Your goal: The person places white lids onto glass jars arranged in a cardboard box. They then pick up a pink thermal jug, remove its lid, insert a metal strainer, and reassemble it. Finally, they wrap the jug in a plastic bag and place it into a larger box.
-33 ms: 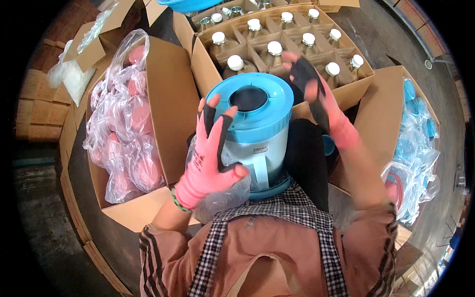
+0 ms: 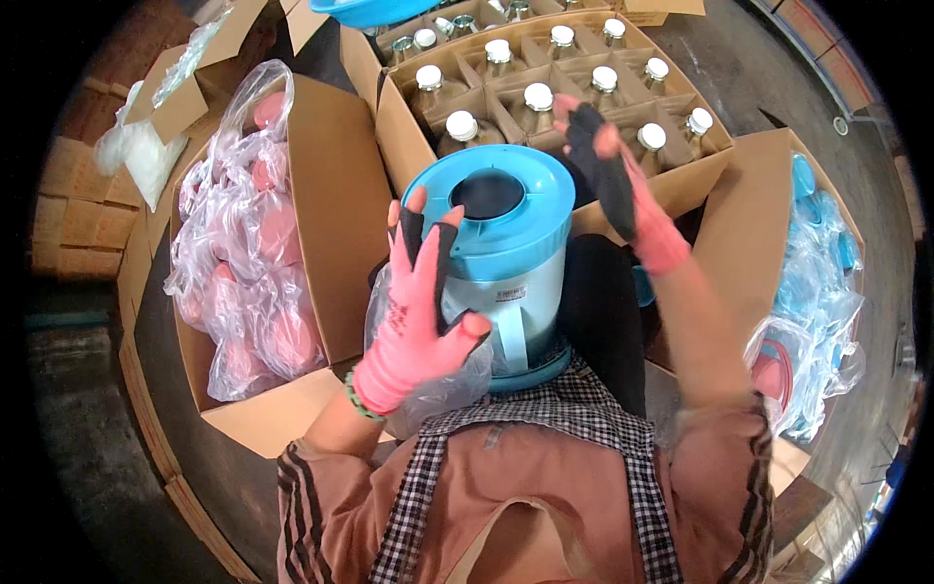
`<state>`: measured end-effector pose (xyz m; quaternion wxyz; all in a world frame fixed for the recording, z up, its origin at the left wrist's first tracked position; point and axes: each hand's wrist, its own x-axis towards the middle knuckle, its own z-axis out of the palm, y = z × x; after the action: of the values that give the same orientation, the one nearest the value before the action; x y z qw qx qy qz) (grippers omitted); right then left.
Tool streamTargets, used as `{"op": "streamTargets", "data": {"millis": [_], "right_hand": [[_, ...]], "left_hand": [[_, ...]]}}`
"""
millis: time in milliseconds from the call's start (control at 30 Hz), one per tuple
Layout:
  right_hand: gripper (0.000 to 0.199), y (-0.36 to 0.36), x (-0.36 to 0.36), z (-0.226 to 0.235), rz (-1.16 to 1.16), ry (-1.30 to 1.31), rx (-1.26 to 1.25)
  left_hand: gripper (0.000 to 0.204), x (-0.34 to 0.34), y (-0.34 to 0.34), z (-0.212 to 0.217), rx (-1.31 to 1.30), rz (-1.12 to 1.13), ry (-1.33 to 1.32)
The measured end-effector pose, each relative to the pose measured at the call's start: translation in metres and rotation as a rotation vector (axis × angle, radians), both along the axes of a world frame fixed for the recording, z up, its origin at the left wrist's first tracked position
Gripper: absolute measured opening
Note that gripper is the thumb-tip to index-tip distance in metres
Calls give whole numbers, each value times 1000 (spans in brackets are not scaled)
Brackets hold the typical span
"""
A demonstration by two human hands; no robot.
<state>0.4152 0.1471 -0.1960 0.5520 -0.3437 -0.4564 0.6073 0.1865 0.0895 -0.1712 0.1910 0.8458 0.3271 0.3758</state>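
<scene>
A pitcher [image 2: 516, 292] with a pale see-through body, a blue base and a light handle stands upright in front of me, against my checked apron. On top sits its round blue lid [image 2: 545, 200], which has a dark round centre. My left hand [image 2: 418, 326], in a pink and black glove with bare fingertips, is open at the pitcher's left side, fingers spread near the lid's rim; whether it touches is unclear. Crumpled clear plastic [image 2: 452, 389] lies under that hand. Raised beside the lid's right edge, my right hand [image 2: 618, 180] wears a matching glove and holds nothing, its fingers apart.
Behind the pitcher, a divided cardboard box [image 2: 413, 127] holds several white-capped bottles [image 2: 538, 97]. To the left, another carton [image 2: 336, 185] contains pink items [image 2: 282, 229] in clear plastic. At right, a carton [image 2: 735, 229] holds bagged blue items [image 2: 812, 273]. A blue basin [image 2: 375, 10] is at the far edge.
My right hand has shifted slightly up and left beside the lid. The left hand has turned a little, still spread. The pitcher stays in place.
</scene>
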Motion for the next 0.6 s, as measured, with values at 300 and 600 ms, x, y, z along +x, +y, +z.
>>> {"op": "streamTargets", "data": {"millis": [300,600], "right_hand": [[46,-34,-22,-21,-330,-447,82],[37,-52,-36,-10,-251,-556,62]], "left_hand": [[49,-15,59,-56,-685,217,-728],[54,-26,82,-97,-1181,-282,-1038]]}}
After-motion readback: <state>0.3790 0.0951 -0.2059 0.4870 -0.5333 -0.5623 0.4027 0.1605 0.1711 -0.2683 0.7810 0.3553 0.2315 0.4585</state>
